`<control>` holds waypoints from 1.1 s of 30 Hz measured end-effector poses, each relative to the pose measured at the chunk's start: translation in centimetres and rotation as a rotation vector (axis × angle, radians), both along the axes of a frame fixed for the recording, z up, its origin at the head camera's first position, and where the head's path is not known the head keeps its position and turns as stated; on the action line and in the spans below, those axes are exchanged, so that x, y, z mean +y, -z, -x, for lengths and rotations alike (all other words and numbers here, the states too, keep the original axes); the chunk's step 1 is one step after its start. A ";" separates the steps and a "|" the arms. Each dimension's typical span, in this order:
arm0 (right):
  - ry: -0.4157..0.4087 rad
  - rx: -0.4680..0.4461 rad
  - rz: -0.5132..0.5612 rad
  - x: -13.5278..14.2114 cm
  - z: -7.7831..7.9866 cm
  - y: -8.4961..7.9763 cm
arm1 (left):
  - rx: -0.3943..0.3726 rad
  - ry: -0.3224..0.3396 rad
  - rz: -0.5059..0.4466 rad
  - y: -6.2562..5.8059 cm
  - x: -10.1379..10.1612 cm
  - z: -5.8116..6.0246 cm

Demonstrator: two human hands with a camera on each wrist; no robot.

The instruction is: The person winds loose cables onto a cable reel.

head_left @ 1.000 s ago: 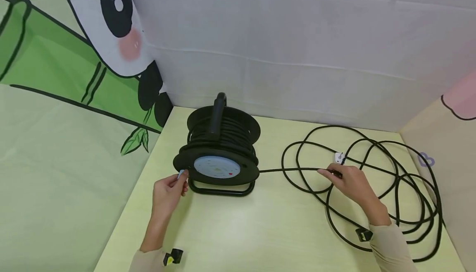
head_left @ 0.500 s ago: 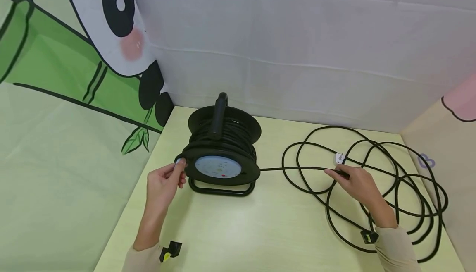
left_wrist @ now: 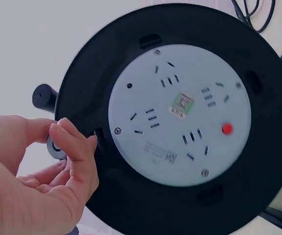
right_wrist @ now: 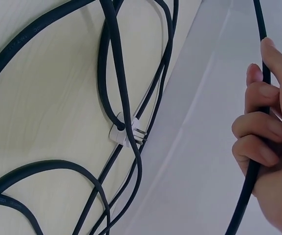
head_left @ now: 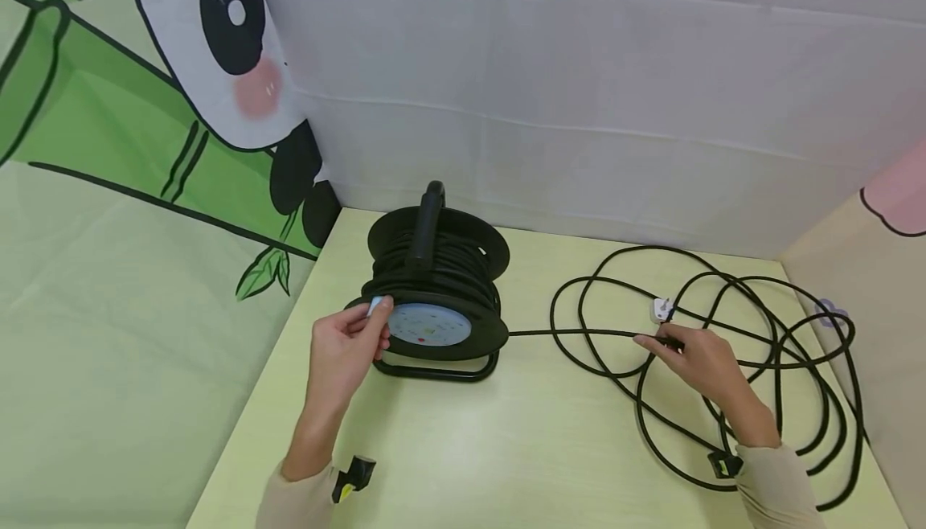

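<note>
A black cable reel (head_left: 463,257) stands on the table with its round grey socket face (left_wrist: 180,117) towards me. My left hand (head_left: 347,348) pinches the small pale knob (head_left: 374,305) at the left of the reel's front rim. In the left wrist view, thumb and fingers curl round that knob (left_wrist: 56,149). To the right, my right hand (head_left: 702,358) grips the black cable (head_left: 571,332), which runs nearly straight to the reel. In the right wrist view the fingers are wrapped round the cable (right_wrist: 243,196); part of it is hidden inside the hand.
Loose cable loops (head_left: 777,344) lie tangled on the right side of the pale table (head_left: 506,449). Among them is a white plug (head_left: 661,309) with metal pins. A white cloth wall (head_left: 579,111) stands behind, a printed cloth (head_left: 181,336) at left.
My left hand has carried the knob up and then right, turning the reel clockwise as the red button moved left. The right hand has shifted slightly right, and the loose loops have shifted.
</note>
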State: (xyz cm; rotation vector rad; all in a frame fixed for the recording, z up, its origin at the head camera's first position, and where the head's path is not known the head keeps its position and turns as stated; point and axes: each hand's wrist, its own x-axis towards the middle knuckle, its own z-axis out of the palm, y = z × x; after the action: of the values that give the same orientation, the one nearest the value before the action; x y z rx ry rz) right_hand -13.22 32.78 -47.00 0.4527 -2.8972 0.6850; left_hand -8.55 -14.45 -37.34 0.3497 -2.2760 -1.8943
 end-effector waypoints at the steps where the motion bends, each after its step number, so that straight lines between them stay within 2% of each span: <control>1: -0.003 -0.006 -0.002 0.0 -0.1 0.0 | -0.003 0.009 0.000 -0.1 0.2 0.0; 11: -0.034 -0.016 -0.032 -0.8 -0.3 0.3 | 0.070 0.136 0.050 -0.3 2.1 0.0; 20: -0.076 -0.012 -0.042 -1.6 -0.2 0.3 | 0.132 0.158 0.083 -0.4 3.5 -0.1; 27: -0.082 -0.031 -0.059 -2.1 0.2 0.3 | 0.129 0.173 0.109 -3.5 5.5 -1.1; 33: -0.108 -0.007 -0.059 -2.7 0.4 0.4 | 0.127 0.201 0.081 -3.3 6.7 -1.0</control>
State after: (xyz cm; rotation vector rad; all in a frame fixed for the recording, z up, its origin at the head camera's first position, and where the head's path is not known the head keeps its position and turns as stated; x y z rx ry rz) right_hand -13.64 30.11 -47.36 0.6187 -2.9239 0.6175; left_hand -7.53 -7.75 -34.06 -0.0112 -2.3701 -1.8452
